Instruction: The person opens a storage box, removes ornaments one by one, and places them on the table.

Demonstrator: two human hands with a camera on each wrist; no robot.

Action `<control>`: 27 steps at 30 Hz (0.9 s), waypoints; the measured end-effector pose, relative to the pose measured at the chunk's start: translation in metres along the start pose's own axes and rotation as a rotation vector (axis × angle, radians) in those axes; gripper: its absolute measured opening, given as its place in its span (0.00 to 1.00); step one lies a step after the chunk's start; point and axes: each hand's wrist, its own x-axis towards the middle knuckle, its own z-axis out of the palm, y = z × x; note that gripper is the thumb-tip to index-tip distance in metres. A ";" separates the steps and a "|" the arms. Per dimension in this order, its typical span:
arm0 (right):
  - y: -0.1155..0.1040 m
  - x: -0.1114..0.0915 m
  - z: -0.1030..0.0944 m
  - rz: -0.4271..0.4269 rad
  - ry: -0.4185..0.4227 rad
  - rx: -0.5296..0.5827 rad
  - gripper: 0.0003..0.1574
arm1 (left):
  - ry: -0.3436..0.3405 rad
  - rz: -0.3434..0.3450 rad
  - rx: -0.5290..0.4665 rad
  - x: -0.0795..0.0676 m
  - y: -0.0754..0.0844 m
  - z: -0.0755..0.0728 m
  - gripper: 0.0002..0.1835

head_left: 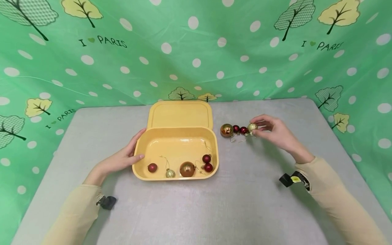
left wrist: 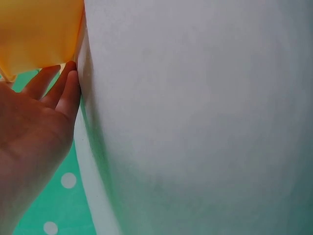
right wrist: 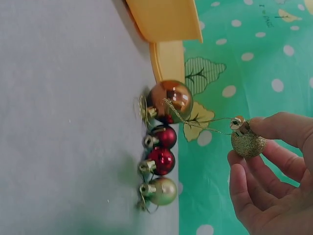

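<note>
My right hand [head_left: 277, 132] pinches a small gold glitter Christmas bauble [right wrist: 248, 143] between thumb and fingers, its gold string loop hanging free. Just beyond it, in a row on the table, are a large shiny bronze bauble [head_left: 226, 130], a dark red one [head_left: 236, 129], a shiny red one [head_left: 243, 130] and a pale gold one [right wrist: 163, 191]. My left hand [head_left: 122, 157] holds the left wall of a yellow box [head_left: 176, 131], thumb over the rim and fingers outside. Inside lie several baubles: bronze [head_left: 187, 169], gold glitter [head_left: 170, 173] and red ones [head_left: 152, 167].
A yellow lid [head_left: 180, 114] lies directly behind the box. The grey table [head_left: 196, 211] ends at a green polka-dot cloth [head_left: 196, 51] printed with trees, which hangs at the back and both sides.
</note>
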 end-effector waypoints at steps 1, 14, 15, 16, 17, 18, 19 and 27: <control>0.001 0.000 -0.002 0.004 0.002 -0.007 0.19 | 0.000 0.000 0.003 0.000 0.000 0.000 0.47; 0.022 0.003 -0.016 0.031 0.032 -0.063 0.19 | 0.001 0.000 0.018 0.000 -0.002 -0.001 0.47; 0.025 0.004 -0.017 0.036 0.033 -0.064 0.19 | 0.002 0.000 0.021 0.000 -0.002 -0.001 0.47; 0.027 0.004 -0.017 0.044 0.031 -0.063 0.19 | 0.004 -0.002 0.025 0.000 -0.002 -0.001 0.47; 0.030 0.004 -0.017 0.052 0.030 -0.062 0.19 | 0.003 -0.002 0.026 0.000 -0.002 -0.001 0.47; 0.032 0.005 -0.016 0.061 0.029 -0.063 0.20 | 0.003 -0.002 0.029 0.000 -0.002 -0.001 0.47; 0.035 0.005 -0.016 0.072 0.028 -0.062 0.20 | 0.004 -0.004 0.030 0.000 -0.001 -0.001 0.47; 0.058 0.008 -0.012 0.101 0.020 -0.085 0.21 | -0.004 0.001 0.003 -0.001 -0.001 0.000 0.47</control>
